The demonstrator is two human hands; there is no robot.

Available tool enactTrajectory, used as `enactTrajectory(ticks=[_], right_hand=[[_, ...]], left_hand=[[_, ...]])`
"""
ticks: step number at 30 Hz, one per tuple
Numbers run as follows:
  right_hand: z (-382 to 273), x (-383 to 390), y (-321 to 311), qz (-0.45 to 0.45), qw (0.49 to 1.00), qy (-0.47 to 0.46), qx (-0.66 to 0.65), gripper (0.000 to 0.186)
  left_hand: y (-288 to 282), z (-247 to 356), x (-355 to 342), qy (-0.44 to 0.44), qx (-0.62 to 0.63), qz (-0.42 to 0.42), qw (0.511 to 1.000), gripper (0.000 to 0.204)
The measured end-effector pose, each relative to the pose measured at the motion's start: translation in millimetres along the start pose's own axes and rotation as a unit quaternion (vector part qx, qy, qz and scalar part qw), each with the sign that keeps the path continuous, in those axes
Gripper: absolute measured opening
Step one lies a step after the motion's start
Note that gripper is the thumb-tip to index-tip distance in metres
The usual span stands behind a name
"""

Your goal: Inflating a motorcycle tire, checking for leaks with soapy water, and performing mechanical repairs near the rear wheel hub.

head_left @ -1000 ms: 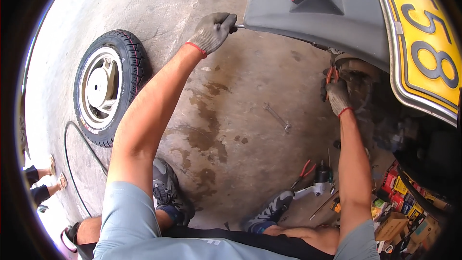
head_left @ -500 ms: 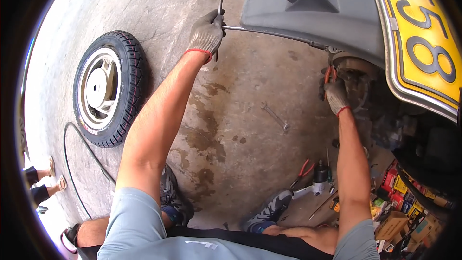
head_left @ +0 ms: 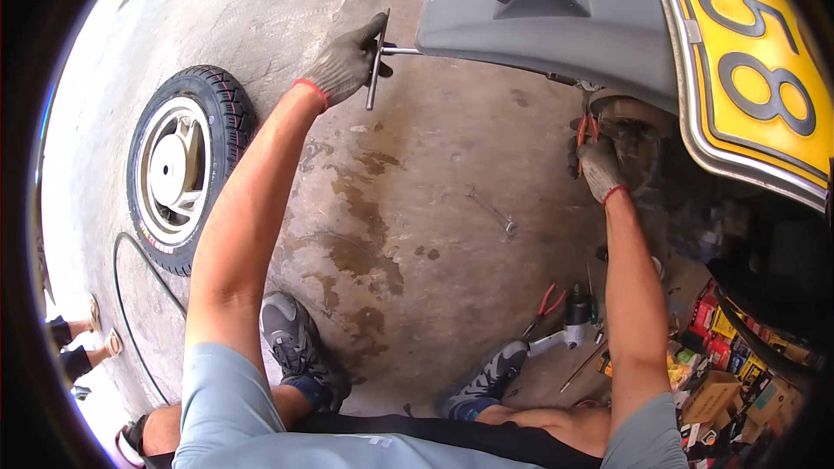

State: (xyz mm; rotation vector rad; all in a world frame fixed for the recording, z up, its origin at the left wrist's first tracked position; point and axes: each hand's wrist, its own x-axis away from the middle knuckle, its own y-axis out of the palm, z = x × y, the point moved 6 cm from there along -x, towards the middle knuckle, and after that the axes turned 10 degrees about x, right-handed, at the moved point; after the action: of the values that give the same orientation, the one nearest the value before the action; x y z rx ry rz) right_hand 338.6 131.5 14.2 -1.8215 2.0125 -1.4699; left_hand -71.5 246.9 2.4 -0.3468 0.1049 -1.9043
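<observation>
My left hand (head_left: 340, 62), in a grey-palmed knit glove with a red cuff, has its fingers about the crossbar of a T-handle wrench (head_left: 380, 65). The wrench's long shaft runs right, beneath the edge of the dark grey rear fender (head_left: 556, 39). My right hand (head_left: 601, 165), gloved alike, is closed on pliers with orange-red handles (head_left: 588, 130). Their jaws reach up beside the round hub (head_left: 634, 113) under the fender; what they grip there is hidden.
A wheel with a tyre (head_left: 234, 113) lies on the concrete at left beside a black hose (head_left: 130, 321). A spanner (head_left: 493, 211), red-handled pliers (head_left: 545, 308) and a power tool (head_left: 577, 317) lie on the floor. Boxes (head_left: 708, 395) crowd the lower right. Another person's feet (head_left: 113, 343) show far left.
My left hand has shifted left and slightly down, and the T-handle's crossbar has turned to a different tilt. The right hand stays at the hub with the pliers. The whole view has shifted a little.
</observation>
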Motion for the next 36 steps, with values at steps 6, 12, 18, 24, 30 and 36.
enactTrajectory(ticks=[6, 12, 18, 24, 30, 36], right_hand=[[38.3, -41.0, -4.6, 0.055, 0.963, -0.184, 0.191, 0.040], [64.4, -57.6, -6.8, 0.038, 0.974, -0.209, 0.079, 0.033], [40.6, -44.0, -11.0, 0.070, 0.965, -0.152, 0.200, 0.022], [4.6, -20.7, -6.8, 0.102, 0.962, -0.193, 0.164, 0.020], [-5.7, 2.9, 0.7, 0.042, 0.996, -0.041, -0.067, 0.027], [-8.9, 4.7, -3.2, 0.030, 0.998, -0.040, -0.050, 0.029]], left_hand=[[7.5, 35.3, 21.3, 0.319, -0.316, 0.155, 0.880, 0.021], [21.3, 2.7, -8.4, 0.084, 0.124, 0.084, 0.985, 0.024], [36.1, -19.0, -15.3, -0.206, 0.381, 0.024, 0.901, 0.033], [23.7, -17.7, 2.9, -0.065, 0.388, 0.268, 0.880, 0.032], [22.7, -28.9, -12.8, -0.181, 0.002, 0.026, 0.983, 0.029], [7.3, -17.8, -8.2, -0.107, 0.113, 0.033, 0.987, 0.033]])
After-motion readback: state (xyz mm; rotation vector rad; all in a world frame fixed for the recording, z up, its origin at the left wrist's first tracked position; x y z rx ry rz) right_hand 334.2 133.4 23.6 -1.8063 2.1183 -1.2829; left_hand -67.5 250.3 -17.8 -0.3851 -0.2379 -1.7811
